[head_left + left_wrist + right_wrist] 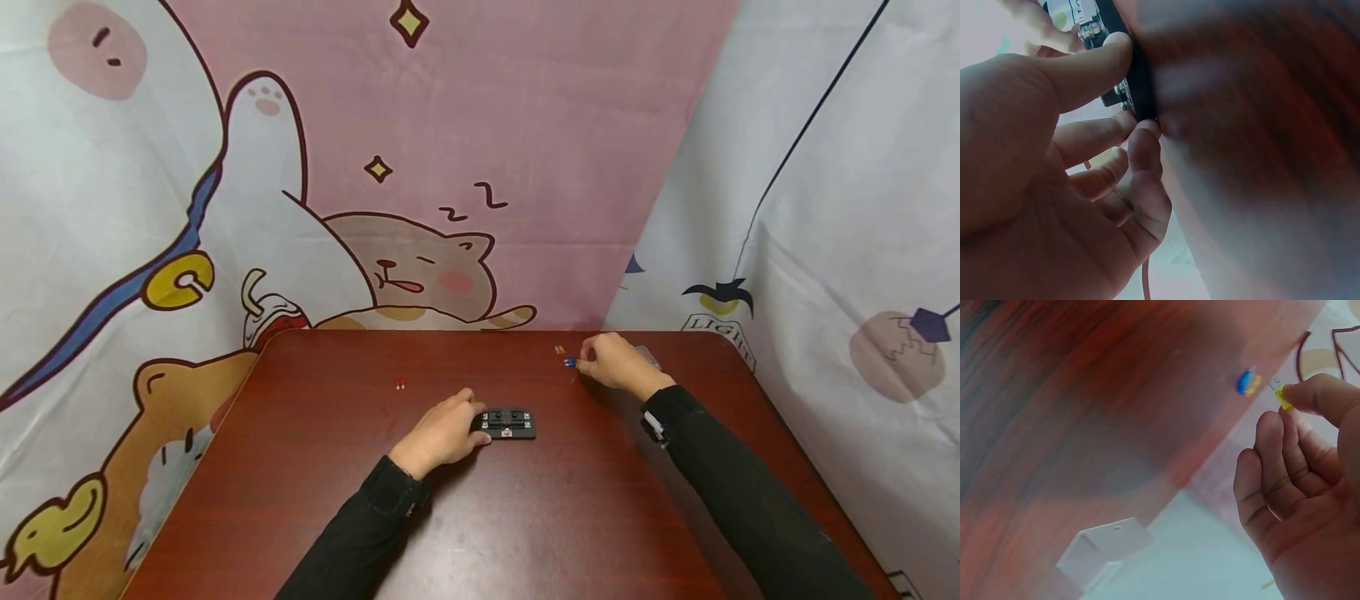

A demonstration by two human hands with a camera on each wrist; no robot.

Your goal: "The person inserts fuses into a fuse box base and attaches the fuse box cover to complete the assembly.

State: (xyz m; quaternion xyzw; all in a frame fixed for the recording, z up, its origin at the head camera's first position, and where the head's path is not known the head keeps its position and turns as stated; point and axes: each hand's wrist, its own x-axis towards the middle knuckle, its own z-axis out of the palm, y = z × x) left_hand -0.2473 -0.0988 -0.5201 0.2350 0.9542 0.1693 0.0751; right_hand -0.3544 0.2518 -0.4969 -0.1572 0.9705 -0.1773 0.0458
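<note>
My left hand [442, 429] holds the left end of a black fuse block [519, 432] with metal terminals, flat on the table. In the left wrist view its thumb and fingers grip the edge of the block [1141, 84]. My right hand [617, 364] is raised at the back right. In the right wrist view the thumb and a finger pinch a yellow blade fuse [1282, 397], its metal prongs pointing out. Beside that hand lie blue fuses [570, 362], with small orange-tan fuses [559, 350] just behind them.
Two small red fuses [401, 384] lie left of the block. A clear plastic box [1107, 550] rests on the table [540, 525], partly hidden behind my right hand in the head view. A printed cloth [585, 125] hangs behind the table's back edge.
</note>
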